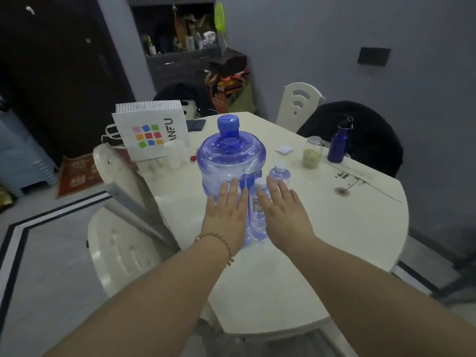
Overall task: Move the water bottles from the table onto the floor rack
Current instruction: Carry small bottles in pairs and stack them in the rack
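A large blue water jug (230, 161) with a blue cap stands upright on the white table (334, 222). A small clear water bottle (258, 215) with a white cap stands in front of it, and a second small bottle (280, 173) stands just behind to the right. My left hand (226, 215), fingers straight, hovers in front of the jug's lower side. My right hand (283, 210), also flat and open, is just right of the near small bottle. Neither hand holds anything. No floor rack is in view.
On the table are a white paper bag (152, 130), a glass jar (313, 152), a dark blue metal flask (340, 143) and a small white pad (283, 150). White chairs stand at the left (121, 191) and far side (300, 104). Tiled floor lies left.
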Motion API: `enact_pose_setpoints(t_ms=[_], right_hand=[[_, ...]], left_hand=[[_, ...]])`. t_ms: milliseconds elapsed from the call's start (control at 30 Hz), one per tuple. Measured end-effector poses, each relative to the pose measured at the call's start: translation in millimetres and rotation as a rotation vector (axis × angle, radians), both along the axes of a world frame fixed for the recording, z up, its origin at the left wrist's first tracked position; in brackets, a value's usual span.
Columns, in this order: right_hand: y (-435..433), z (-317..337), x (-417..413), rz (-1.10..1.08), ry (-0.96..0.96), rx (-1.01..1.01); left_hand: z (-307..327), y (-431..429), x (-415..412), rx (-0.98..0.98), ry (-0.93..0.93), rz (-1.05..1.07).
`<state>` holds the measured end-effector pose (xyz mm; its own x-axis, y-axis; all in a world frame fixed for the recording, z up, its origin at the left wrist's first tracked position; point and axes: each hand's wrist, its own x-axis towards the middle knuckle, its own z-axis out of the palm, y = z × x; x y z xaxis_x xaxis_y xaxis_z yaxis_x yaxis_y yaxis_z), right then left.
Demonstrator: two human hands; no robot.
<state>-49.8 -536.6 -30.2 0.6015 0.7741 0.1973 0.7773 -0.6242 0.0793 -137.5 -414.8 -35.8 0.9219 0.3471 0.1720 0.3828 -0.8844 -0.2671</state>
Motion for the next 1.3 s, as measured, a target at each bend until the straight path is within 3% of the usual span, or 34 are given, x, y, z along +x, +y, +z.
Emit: enact_pose_setpoints(t_ms=[367, 733, 867, 1033, 1200, 1300], right_hand=[[59, -13, 46, 0.034, -0.004, -0.137], [88, 4, 7, -0.203, -0.063, -0.295], [84, -6, -22, -0.346, 0.056, -0.265], [54, -37, -65, -0.565, 0.255, -0.215], [21, -81, -102, -0.708, 0.377, -0.146], [16, -107, -111, -0.692, 0.442, -0.14]], left_hand=[[1, 42, 54, -0.015, 0.094, -0.13], [8, 72, 35, -0.075, 0.069, -0.357], [5, 73, 22, -0.01, 0.132, -0.428], [-13, 56, -12, -0.395, 0.165, -0.318], [-55, 24, -49, -0.367, 0.301, -0.324], [-80, 17, -67, -0.415, 0.277, -0.295]])
